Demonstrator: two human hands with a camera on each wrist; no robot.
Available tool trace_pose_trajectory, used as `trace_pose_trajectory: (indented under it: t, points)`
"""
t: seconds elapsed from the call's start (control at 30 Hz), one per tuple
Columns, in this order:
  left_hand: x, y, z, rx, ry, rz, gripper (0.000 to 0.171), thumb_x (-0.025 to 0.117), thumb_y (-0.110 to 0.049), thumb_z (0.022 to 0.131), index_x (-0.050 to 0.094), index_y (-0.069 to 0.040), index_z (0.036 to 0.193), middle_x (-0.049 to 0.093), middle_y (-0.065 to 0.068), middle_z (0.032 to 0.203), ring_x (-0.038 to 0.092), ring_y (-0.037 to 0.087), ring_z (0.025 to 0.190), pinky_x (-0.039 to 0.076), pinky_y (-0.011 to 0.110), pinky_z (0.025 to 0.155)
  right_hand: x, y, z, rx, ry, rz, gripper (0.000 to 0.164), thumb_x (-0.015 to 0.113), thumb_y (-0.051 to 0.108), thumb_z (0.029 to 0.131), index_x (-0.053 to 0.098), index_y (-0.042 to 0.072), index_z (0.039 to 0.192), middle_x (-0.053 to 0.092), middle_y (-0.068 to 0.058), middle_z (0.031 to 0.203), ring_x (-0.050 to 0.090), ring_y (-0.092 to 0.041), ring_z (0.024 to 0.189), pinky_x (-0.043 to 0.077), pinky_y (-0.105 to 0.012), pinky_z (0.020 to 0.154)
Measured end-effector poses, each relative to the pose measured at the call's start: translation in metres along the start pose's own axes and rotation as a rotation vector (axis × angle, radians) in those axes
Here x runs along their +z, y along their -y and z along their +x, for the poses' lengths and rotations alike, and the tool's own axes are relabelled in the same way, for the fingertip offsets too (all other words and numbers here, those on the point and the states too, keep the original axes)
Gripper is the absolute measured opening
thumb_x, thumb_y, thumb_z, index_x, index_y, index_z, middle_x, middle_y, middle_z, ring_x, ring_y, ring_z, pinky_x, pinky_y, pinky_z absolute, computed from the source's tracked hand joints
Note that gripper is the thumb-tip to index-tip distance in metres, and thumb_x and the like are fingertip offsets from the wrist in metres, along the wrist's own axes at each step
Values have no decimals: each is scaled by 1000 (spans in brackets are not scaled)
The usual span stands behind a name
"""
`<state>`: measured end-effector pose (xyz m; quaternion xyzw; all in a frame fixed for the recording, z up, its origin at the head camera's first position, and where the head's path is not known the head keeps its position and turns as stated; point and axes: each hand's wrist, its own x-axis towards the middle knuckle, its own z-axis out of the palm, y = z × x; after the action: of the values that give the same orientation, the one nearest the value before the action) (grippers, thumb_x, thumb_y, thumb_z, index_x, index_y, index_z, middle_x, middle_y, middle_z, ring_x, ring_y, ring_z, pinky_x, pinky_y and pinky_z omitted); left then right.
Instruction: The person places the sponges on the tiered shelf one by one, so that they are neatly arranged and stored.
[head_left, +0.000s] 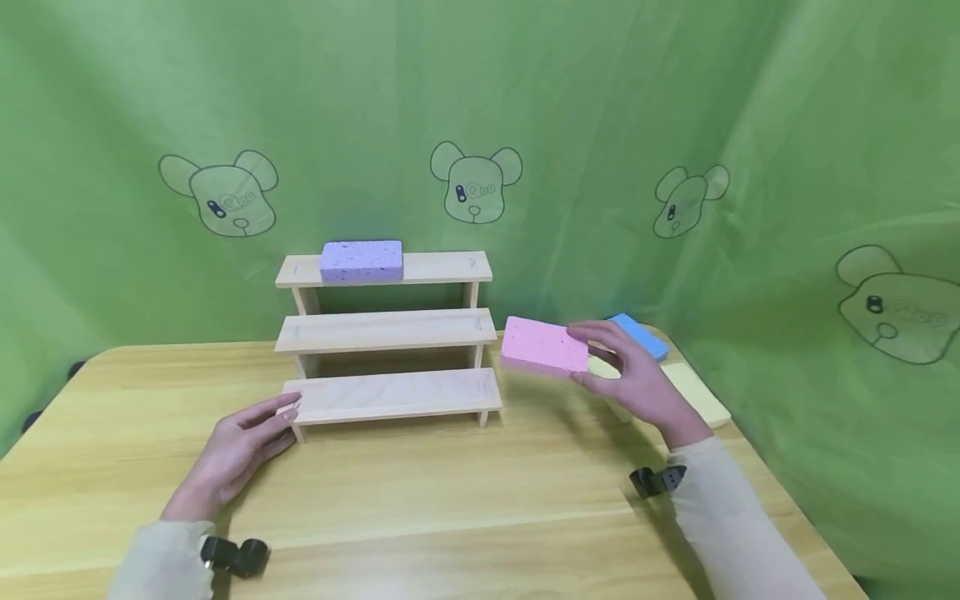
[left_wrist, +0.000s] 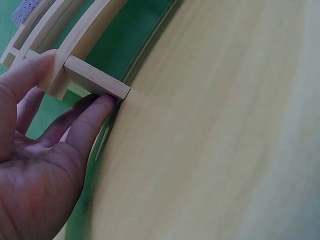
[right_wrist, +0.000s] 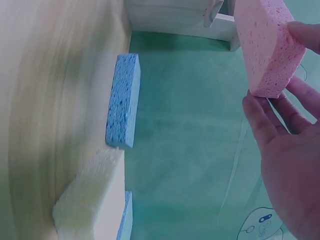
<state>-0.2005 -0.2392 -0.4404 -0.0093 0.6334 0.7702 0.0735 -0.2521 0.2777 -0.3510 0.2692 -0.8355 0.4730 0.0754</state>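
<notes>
One table (head_left: 420, 500), green curtain (head_left: 585, 83), pink sponge (head_left: 542, 346)

One rack (head_left: 390, 396), at least five sponges (head_left: 543, 346)

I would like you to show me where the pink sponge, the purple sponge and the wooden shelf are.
Pink sponge (head_left: 542, 344), head view: its broad top face.
Purple sponge (head_left: 362, 257), head view: its top face.
Wooden shelf (head_left: 386, 328), head view: its bare middle step.

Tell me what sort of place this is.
Probably a staged recording booth: green sheeting with printed animal heads hangs behind and beside a wooden table holding a three-tier stand.
</notes>
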Motion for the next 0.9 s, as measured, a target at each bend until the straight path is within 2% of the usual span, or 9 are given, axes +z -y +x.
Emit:
trace_pose_trajectory:
  t: [0.1,0.23,0.57,0.77,0.9]
  points:
    - [2,-2,0,-1,-2,-11,47,67,-11,94,53,2,137,19,23,157,61,9,110,49,32,100,1,2,5,5,7,21,52,76,3,86,57,2,134,47,-10,139,41,-28,130,37,-39,112]
    - [3,-3,1,-1,-5,-12,45,67,-10,94,55,1,136,20,23,156,61,9,109,49,33,100,0,4,12,7,12,-8,51,75,6,87,57,2,134,47,-9,140,41,-27,131,37,-38,112]
    - [1,1,0,-14,0,8,51,66,-10,95,47,5,140,18,23,157,61,9,108,49,33,100,9,13,30,11,-9,33,48,76,7,87,59,1,131,48,-9,137,43,-26,129,40,-34,110]
    - [1,2,1,-8,-4,8,50,66,-10,95,49,4,139,18,22,157,61,9,109,49,33,100,16,16,45,-15,-16,82,50,76,4,86,58,-1,132,47,-11,139,43,-28,130,39,-37,111]
    - [1,0,1,-1,-10,11,49,66,-11,95,49,4,139,19,22,157,60,8,109,49,33,100,18,22,56,-35,0,93,49,76,5,87,58,1,132,46,-8,140,43,-26,130,38,-34,111]
